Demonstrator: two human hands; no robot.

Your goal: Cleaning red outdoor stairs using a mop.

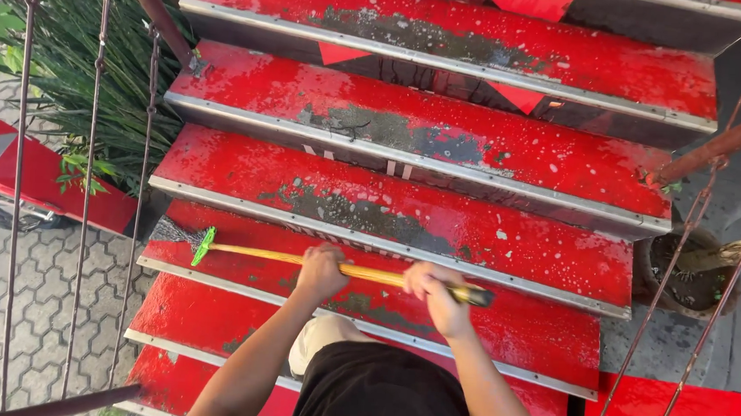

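Worn red-painted metal stair treads (405, 210), wet. Left hand (320, 271) and right hand (431, 287) both wrapped tight around yellow wooden broom handle (366, 273); green-collared bristle head (182, 238) sits at tread's left edge, probably touching. Best: short strokes, bristles flat.

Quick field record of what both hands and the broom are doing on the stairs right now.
left hand: gripping the broom handle mid-shaft
right hand: gripping the handle near its dark end
broom: lying roughly level across a step
broom head: green collar and dark bristles, at the step's left edge
stairs: red, paint worn to grey patches, metal edge strips
beside stairs: green plants left, pot right
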